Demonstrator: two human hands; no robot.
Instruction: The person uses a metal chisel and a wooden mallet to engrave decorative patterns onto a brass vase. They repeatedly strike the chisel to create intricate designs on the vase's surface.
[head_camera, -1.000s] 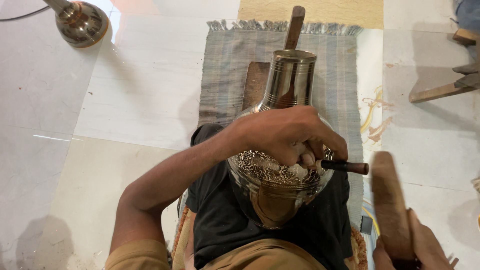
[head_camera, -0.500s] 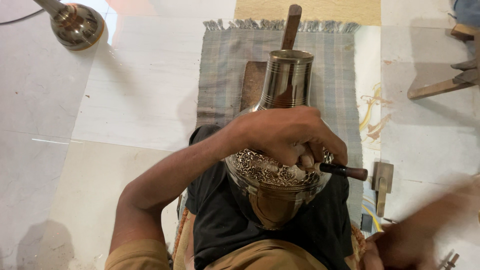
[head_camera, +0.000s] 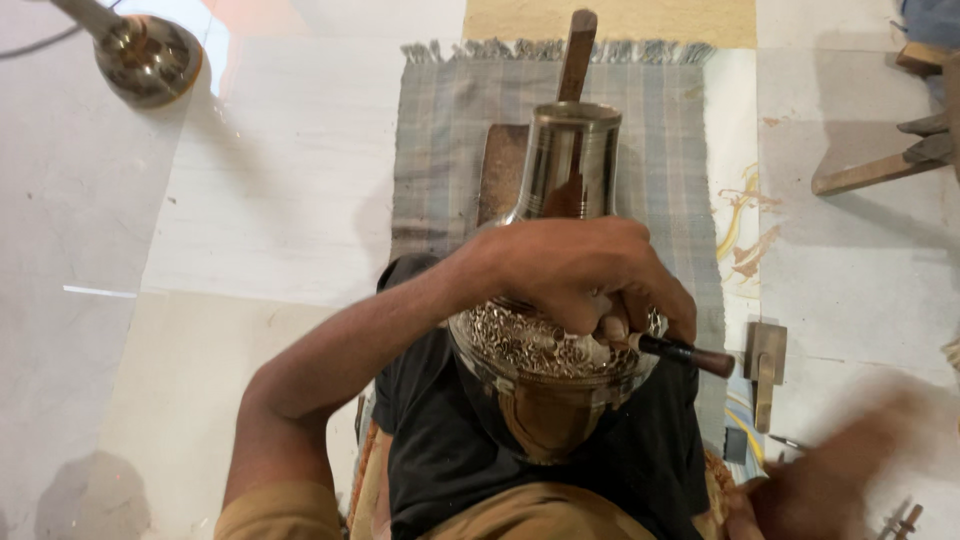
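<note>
We see the left hand (head_camera: 580, 275) gripping a dark-handled punch (head_camera: 680, 352) against the embossed brass vase (head_camera: 550, 350) — right hand (head_camera: 830, 490) blurred, grip unclear.

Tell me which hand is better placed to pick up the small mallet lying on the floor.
Right hand, probably: it is free beside the mallet, while the left hand presses a chisel against the vase.

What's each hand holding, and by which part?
Left hand pinches a dark-handled chisel near its tip against the brass vase. Right hand is blurred; hold cannot be told.
</note>
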